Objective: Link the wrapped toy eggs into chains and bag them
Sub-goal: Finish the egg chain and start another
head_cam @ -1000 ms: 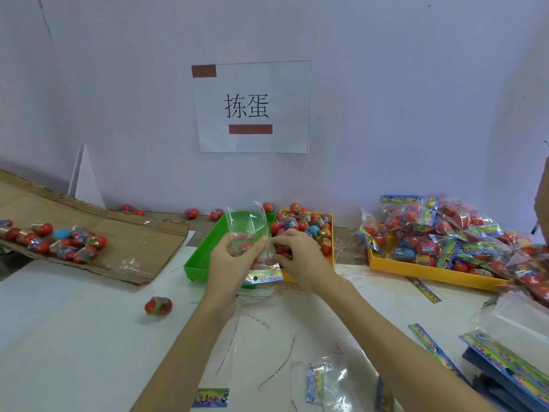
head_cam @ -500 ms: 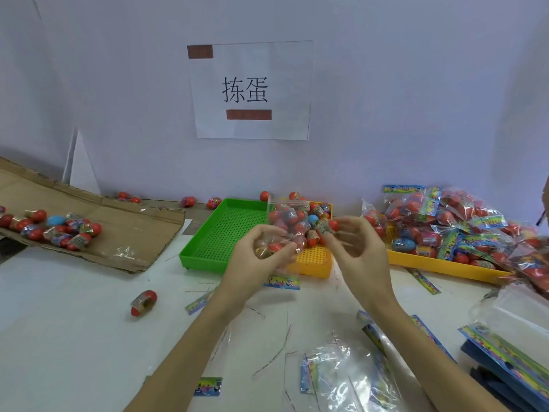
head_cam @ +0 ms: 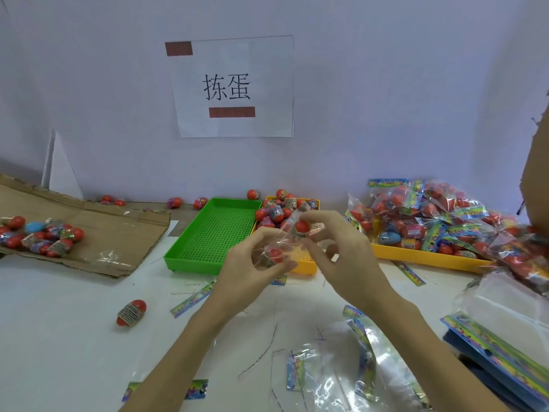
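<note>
White tabletop (head_cam: pixel 59 337) under a lilac wall. Above the trays, the left hand (head_cam: pixel 252 272) pinches one wrapped red egg (head_cam: pixel 274 254), and the right hand (head_cam: pixel 341 257) pinches another (head_cam: pixel 301 226); the pair slants up-right. Green tray (head_cam: pixel 214 233) empty; small yellow tray (head_cam: pixel 306 264) holds loose eggs; large yellow tray (head_cam: pixel 416 255) holds filled bags.
</note>
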{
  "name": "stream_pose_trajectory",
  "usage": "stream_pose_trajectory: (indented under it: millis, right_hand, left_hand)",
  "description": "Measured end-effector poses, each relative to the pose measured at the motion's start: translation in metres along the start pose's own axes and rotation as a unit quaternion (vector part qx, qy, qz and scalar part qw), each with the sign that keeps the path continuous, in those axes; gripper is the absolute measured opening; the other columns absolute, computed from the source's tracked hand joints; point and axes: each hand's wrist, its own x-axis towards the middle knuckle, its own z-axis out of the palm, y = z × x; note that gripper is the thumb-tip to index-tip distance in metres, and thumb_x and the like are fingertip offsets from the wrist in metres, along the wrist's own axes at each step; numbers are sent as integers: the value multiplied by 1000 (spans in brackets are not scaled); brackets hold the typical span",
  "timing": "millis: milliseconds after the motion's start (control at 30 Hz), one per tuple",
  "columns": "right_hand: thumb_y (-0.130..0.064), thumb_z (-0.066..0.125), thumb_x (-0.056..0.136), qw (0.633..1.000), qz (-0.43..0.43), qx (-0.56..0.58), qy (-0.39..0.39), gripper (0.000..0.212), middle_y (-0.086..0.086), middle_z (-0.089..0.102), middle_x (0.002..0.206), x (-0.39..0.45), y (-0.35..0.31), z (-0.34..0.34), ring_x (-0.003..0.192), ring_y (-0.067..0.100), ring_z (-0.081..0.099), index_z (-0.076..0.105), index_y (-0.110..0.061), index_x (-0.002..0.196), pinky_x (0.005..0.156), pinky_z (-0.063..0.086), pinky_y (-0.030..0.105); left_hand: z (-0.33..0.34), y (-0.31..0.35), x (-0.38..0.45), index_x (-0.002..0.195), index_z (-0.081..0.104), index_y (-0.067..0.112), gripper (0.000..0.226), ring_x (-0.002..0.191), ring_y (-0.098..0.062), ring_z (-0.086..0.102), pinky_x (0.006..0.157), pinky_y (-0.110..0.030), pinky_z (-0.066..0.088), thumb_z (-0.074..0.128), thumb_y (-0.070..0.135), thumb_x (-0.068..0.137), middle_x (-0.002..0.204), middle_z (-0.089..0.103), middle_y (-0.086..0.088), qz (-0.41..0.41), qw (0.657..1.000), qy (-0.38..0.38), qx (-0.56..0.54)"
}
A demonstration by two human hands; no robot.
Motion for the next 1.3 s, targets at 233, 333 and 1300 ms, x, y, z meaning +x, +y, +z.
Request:
stream_pose_trajectory:
  millis: [233, 333, 1300]
  right_hand:
    - [-29, 69, 97, 998, -15, -39, -46, 31, -8, 67, 120, -3, 3, 3, 93, 8, 67, 65, -19, 127, 74, 56, 20]
    - [-30, 69, 96, 997, -7, -56, -47, 30, -4, 60, 119, -3, 4, 5, 93, 12, 65, 66, -18, 124, 77, 58, 28]
    - [-21, 73, 94, 994, 69, -62, -65, 6, -14, 61, 93, -1, -4, 2, 81, -1, 57, 68, -20, 97, 68, 42, 8]
  left_hand:
    - [1, 0, -1, 117, 69, 23, 41, 100, -15, 74, 86, -36, 60, 89, 19, 82, 106, 76, 9, 14, 1000, 18, 22]
    - [2, -1, -1, 117, 69, 26, 39, 97, -17, 73, 84, -37, 60, 88, 21, 83, 104, 76, 10, 20, 999, 22, 33]
    - [0, 6, 0, 122, 71, 31, 29, 92, -6, 75, 79, -27, 60, 72, 41, 95, 103, 77, 11, -39, 998, -41, 31]
